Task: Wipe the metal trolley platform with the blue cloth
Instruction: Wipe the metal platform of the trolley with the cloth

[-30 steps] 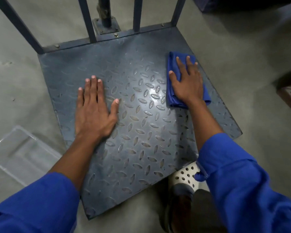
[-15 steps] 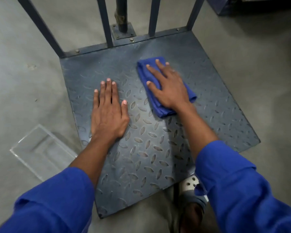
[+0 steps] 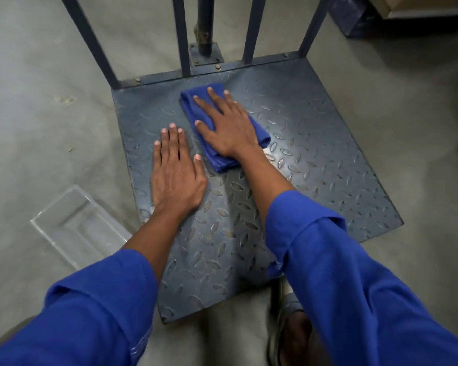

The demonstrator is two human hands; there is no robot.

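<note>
- Right hand point(image 3: 229, 128) lies flat, fingers spread, covering most of the folded blue cloth point(image 3: 259, 136).
- Left hand point(image 3: 176, 178) lies flat, holding nothing, on the diamond-tread metal platform point(image 3: 328, 165).
- Uprights point(image 3: 181, 35) are cut off at the top.

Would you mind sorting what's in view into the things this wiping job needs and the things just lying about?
Part of the job:
- blue cloth, folded, flat under the right hand
- trolley platform
- left hand, braced flat on the platform

Lying about:
- clear plastic tray on the floor
- dark box, top right
</note>
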